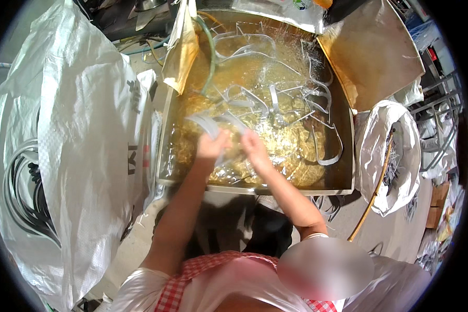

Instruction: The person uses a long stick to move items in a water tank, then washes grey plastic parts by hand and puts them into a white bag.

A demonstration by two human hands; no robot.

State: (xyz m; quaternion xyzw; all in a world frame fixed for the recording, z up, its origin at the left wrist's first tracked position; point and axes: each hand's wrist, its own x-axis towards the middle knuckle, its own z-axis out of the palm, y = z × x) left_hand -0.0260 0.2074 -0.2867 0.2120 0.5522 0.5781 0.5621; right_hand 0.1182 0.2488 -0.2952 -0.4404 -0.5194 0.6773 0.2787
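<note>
Both my hands are over the near part of a metal tank [255, 190] of yellowish water. My left hand [213, 145] is closed on a flat light-grey plastic strip [205, 125], blurred by motion. Just to its right, my right hand [254, 148] pinches another light-grey strip [235, 121], or another part of the same one; the blur hides which. Beyond my hands several curved grey strips lie in the water, among them a looped strip [329, 160] at the right and an upright piece [274, 98] near the middle.
A green hose [211, 54] runs into the tank at the far left. A large white woven sack [93, 156] with coiled grey strips stands at left. Right of the tank is a white bag [365, 171] of scraps with a brown stick [372, 195]. Brown-stained sheets [374, 49] flank the tank.
</note>
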